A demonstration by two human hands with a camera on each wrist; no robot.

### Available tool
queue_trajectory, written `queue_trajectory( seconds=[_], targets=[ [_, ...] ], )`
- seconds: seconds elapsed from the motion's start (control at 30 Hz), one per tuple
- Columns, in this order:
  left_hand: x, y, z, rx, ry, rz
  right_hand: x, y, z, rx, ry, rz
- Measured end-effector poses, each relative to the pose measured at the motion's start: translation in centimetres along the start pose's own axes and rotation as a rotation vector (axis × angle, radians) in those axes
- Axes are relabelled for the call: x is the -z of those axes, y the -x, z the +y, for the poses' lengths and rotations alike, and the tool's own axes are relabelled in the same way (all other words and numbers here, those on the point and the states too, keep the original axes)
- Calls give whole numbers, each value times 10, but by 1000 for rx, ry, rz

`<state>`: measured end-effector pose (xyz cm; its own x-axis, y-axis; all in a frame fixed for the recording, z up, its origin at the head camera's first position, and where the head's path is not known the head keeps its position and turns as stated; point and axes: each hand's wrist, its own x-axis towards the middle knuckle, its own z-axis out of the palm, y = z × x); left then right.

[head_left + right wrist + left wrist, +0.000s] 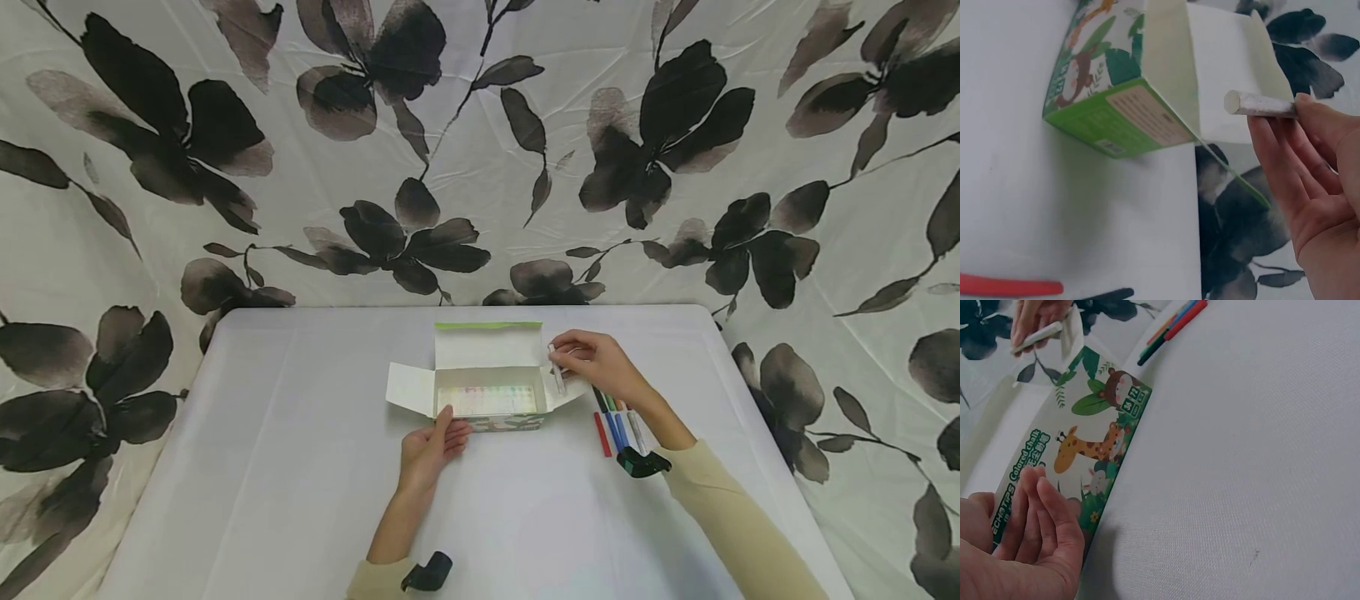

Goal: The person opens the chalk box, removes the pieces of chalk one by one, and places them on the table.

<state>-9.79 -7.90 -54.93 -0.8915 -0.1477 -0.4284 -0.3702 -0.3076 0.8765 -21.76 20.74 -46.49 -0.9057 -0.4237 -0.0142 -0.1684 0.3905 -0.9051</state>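
My right hand (596,358) pinches a white stick of chalk (1263,104) between thumb and fingers, beside the right end of a chalk box (506,423). The box stands on the table with its lid and end flaps raised, and rows of pastel chalk (487,398) show inside. At the front left of the box, my left hand (431,450) holds the wall, thumb at the rim and fingers along the printed front. In the left wrist view, the box front (1088,425) carries cartoon animals and "Colored chalk" lettering.
Several coloured markers (611,425) lie on the white table (300,467) to the right of the box, under my right forearm. A floral cloth (480,150) hangs behind the table's far edge.
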Motion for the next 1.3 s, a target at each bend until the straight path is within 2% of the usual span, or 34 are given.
queue_trajectory(
  seconds=[0.17,0.63,1.03,1.3],
  targets=[
    [0,0,1,5,14,-5,16,12,3,-54,-87,1],
    [1,-2,0,9,5,-5,55,51,33,-127,-51,85],
    [1,-2,3,22,-21,5,68,81,74,-216,-18,113],
    [1,-1,3,27,-25,-5,74,99,100,-257,-26,81]
  ],
)
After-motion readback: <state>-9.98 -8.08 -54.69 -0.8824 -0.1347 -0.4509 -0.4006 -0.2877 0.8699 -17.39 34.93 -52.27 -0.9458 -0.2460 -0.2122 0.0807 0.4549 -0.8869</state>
